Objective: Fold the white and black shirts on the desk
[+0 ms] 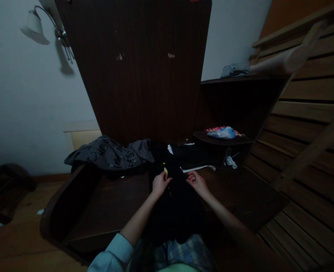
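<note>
A long black garment (174, 211) lies over the dark wooden bench and hangs toward my lap; its exact kind is lost in the dark. At its left side, my left hand (160, 184) is closed in a pinch on the cloth, beside a small yellow tag (165, 170). My right hand (197, 183) has its fingers bent together at the opposite edge of the cloth, seemingly gripping it. Just beyond the right fingers runs a white strip (199, 168). A white label (170, 149) shows on black cloth farther back.
A grey printed cloth (114, 153) is heaped at the left of the bench (110, 206). On a low shelf (226, 142) at right lies a plastic bag (223, 132). A slatted wooden frame (305, 124) leans at far right. A wall lamp (35, 28) hangs upper left.
</note>
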{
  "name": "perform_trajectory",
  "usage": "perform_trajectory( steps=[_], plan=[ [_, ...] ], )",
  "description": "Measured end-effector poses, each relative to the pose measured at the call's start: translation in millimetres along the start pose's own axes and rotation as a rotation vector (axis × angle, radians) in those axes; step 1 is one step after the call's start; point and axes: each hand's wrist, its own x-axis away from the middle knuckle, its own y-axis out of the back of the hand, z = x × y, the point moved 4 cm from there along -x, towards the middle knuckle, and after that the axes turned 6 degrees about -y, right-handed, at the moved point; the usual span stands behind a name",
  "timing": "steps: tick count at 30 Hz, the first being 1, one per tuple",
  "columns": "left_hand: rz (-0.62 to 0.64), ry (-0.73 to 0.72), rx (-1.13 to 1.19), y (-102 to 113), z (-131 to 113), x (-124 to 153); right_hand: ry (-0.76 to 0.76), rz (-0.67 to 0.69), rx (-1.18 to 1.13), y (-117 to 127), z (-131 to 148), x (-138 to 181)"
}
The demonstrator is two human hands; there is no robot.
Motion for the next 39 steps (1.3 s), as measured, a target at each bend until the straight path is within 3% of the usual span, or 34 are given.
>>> perform_trajectory(
  steps=[4,9,16,21,25,27,29,33,39],
  plan=[
    [0.016,-0.019,-0.027,0,-1,-2,0.167,-0.033,0.148,4,30,20],
    [0.024,-0.018,-0.022,-2,2,-5,0.328,0.227,0.313,-22,64,68],
    [0.028,0.000,-0.038,-5,4,-4,0.456,0.431,0.559,-43,62,100],
    [0.046,0.014,-0.083,-4,3,-4,0.438,0.526,0.564,-39,62,103],
    [0.053,0.015,-0.100,-3,2,-5,0.407,0.630,0.431,-22,65,101],
    [0.054,0.015,-0.085,-3,3,-5,0.345,0.612,0.338,-7,62,92],
    [0.051,0.007,-0.052,-3,3,-5,0.277,0.512,0.292,9,53,78],
    [0.074,0.025,0.094,-3,0,-2,0.243,0.383,0.359,25,26,64],
    [0.451,0.217,0.554,-11,-16,28,0.276,0.319,0.373,20,10,73]
  ],
)
